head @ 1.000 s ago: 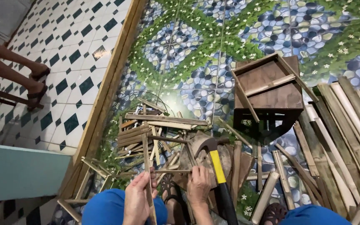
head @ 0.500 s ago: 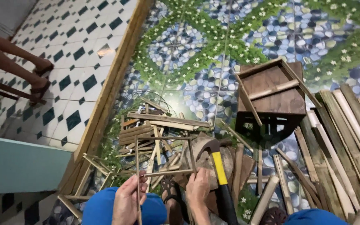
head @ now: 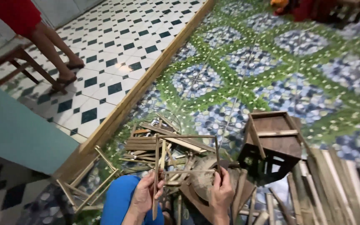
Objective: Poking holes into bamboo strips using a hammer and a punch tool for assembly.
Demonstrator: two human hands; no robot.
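Observation:
I hold a small rectangular frame of thin bamboo sticks (head: 187, 136) upright in front of me. My left hand (head: 146, 192) grips its left upright stick near the bottom. My right hand (head: 221, 189) pinches the right upright stick low down. Under the frame lies a heap of short bamboo slats (head: 142, 146) and a round wooden block (head: 203, 179). My knee in blue cloth (head: 119, 198) is under the left hand.
A dark wooden box-like stool (head: 271, 146) stands to the right on the patterned floor. Long bamboo strips (head: 338, 187) lie at the far right. Another stick frame (head: 86, 183) rests at the left by a wooden beam (head: 146, 79). A person's legs (head: 53, 48) are at the upper left.
The frame has been lifted from the pile and now stands upright between both hands. The camera has tilted up, and the yellow-handled tool seen earlier is out of view.

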